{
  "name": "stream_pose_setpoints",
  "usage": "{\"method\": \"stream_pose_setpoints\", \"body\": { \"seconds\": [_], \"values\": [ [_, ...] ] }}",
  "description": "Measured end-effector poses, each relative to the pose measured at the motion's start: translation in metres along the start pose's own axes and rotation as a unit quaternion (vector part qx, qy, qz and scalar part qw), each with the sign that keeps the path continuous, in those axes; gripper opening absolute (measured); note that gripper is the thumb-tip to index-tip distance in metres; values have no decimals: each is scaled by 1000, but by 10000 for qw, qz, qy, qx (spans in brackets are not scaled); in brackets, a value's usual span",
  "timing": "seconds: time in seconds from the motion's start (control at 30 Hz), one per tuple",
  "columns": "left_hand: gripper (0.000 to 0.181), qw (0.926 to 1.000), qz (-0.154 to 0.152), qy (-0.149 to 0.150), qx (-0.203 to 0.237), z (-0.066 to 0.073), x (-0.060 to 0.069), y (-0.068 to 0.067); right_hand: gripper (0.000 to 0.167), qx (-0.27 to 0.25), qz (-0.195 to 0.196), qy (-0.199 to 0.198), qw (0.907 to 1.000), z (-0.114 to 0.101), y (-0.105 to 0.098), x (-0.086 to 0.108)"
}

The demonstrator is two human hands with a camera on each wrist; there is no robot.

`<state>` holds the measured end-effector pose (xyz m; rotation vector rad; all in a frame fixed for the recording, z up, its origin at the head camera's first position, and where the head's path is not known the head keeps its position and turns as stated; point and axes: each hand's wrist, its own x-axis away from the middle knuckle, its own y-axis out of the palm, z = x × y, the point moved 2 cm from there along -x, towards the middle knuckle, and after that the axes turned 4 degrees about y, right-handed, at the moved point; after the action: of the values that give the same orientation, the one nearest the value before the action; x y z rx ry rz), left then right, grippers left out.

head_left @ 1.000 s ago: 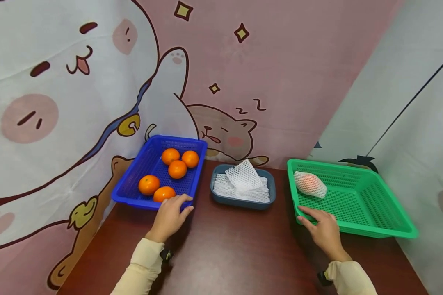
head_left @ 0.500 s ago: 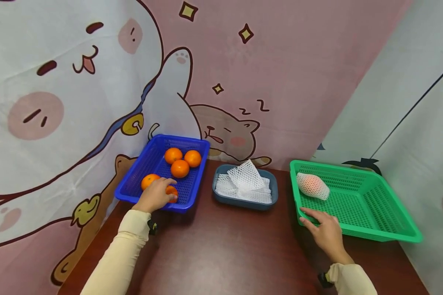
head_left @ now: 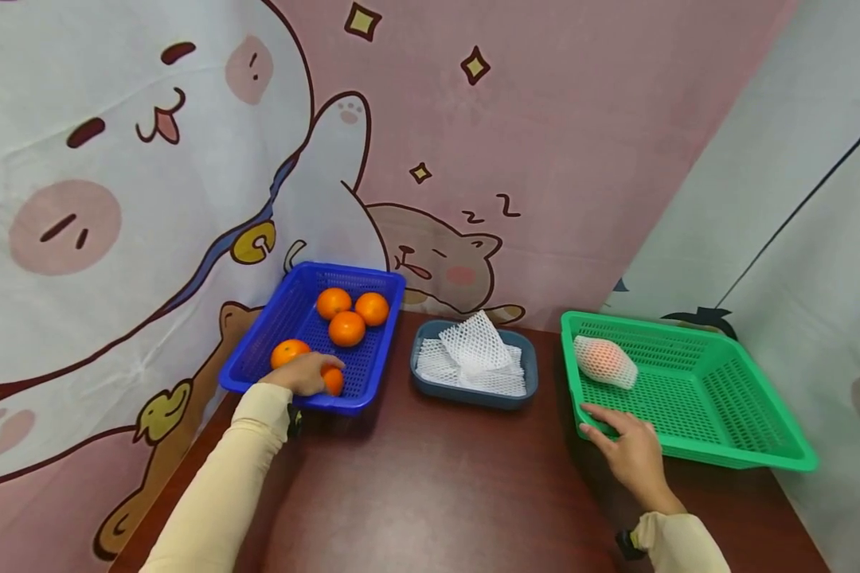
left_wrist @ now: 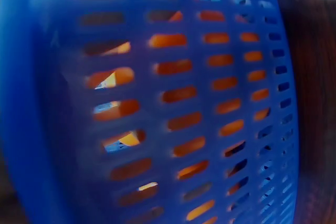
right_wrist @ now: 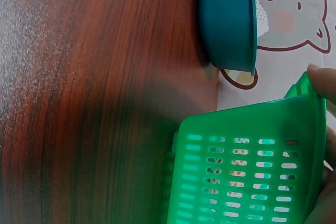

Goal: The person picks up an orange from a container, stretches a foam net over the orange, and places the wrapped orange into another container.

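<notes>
In the head view the left hand point(head_left: 304, 374) reaches into the blue basket point(head_left: 235, 376), its fingers curled round an orange point(head_left: 334, 381) near the front wall. Another orange point(head_left: 289, 352) lies just behind that hand; three more point(head_left: 347, 328) sit farther back. The left wrist view looks at the basket's perforated wall point(left_wrist: 173, 124), with orange showing through the slots. At the green basket's point(head_left: 573, 374) near-left corner, the right hand point(head_left: 634, 458) rests on the rim with thumb and fingers. A netted fruit point(head_left: 605, 361) lies inside. The right wrist view shows fingers point(right_wrist: 323, 82) at that rim.
Between the baskets stands a grey-blue tray point(head_left: 473, 394) holding white foam nets point(head_left: 476, 344). A printed cloth point(head_left: 559, 159) hangs behind and beside the brown table point(head_left: 430, 493).
My left hand has moved from the blue basket's front right rim leftward and down into the basket, and its fingers have closed round the front orange. My right hand stays at the green rim.
</notes>
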<state>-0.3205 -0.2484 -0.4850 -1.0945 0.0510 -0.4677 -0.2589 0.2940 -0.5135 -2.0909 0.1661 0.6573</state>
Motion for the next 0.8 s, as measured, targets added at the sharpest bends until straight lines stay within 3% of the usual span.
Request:
{"method": "stream_pose_setpoints", "body": {
  "seconds": [0.17,0.37,0.6,0.7,0.8],
  "values": [
    [56,9995,-221,-164,180,-5,-4,1,45,-1,17,1,10000,-1,1,3],
    [54,9998,-8,-102,196,-6,-5,1,45,34,-3,49,10000,1,1,4],
    [62,9942,1053,87,210,2,7,2,45,44,7,53,10000,0,0,3],
    [67,9848,1661,160,480,6,12,3,46,30,10,77,10000,0,-1,2],
    [70,9700,2257,232,875,12,16,1,46,13,-12,94,10000,-1,-1,2]
  ]
}}
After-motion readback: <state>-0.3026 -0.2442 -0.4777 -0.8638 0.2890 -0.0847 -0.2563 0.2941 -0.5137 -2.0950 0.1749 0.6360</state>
